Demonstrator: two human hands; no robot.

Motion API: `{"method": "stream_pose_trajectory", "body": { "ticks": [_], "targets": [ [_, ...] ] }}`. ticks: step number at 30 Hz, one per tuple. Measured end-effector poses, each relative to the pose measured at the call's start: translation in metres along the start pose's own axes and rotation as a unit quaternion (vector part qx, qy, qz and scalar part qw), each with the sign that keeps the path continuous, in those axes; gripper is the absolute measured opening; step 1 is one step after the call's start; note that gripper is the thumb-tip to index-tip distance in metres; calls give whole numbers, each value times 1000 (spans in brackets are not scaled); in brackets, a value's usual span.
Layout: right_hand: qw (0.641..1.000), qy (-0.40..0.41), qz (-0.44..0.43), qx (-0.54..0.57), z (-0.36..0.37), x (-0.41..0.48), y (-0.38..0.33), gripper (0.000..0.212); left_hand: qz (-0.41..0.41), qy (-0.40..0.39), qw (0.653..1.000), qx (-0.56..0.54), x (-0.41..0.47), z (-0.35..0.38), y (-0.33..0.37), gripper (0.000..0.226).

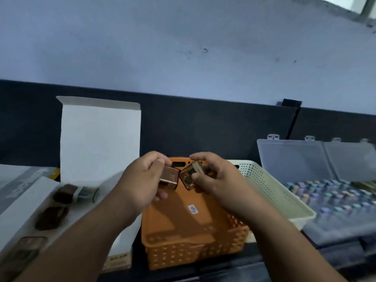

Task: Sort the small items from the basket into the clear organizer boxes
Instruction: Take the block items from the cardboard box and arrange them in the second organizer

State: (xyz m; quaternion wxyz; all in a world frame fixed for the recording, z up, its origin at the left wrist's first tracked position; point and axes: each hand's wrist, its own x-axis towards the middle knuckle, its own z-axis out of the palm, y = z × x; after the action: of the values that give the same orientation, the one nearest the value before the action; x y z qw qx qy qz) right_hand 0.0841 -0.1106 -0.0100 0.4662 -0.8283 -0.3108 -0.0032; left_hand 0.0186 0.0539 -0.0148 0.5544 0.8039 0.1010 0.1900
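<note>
Left hand (140,180) and right hand (215,178) close together, each pinching a brown piece (168,177)

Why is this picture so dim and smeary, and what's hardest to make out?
Head view: dim, bluish light; motion blur softens the left hand, the right hand and the brown cases they hold; the clear organizer box at right is smeared.

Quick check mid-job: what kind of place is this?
Probably a sorting or packing station against a wall: an orange basket, a clear organizer box full of small coloured items, and an open white carton.
</note>
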Motion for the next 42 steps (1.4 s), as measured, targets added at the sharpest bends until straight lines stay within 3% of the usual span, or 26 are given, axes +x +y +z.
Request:
{"method": "stream_pose_trajectory", "body": {
  "ticks": [6,9,13,26,34,42],
  "targets": [
    [995,82,28,39,-78,-72,39,32,-25,-84,993,-74,-38,94,41,14],
    [992,113,53,28,-124,-114,63,45,-21,-137,988,-66,-64,146,60,32],
    [987,140,82,15,-182,-176,92,50,12,-169,985,-45,-102,211,90,47],
    [948,274,158,-39,-324,-322,166,48,149,-246,958,12,-157,399,147,35],
    [918,327,212,-74,-388,-337,228,47,185,-287,940,9,-131,506,161,50],
    [901,339,237,-132,-473,-287,300,48,173,-282,944,2,-61,609,177,39]
  ]
}}
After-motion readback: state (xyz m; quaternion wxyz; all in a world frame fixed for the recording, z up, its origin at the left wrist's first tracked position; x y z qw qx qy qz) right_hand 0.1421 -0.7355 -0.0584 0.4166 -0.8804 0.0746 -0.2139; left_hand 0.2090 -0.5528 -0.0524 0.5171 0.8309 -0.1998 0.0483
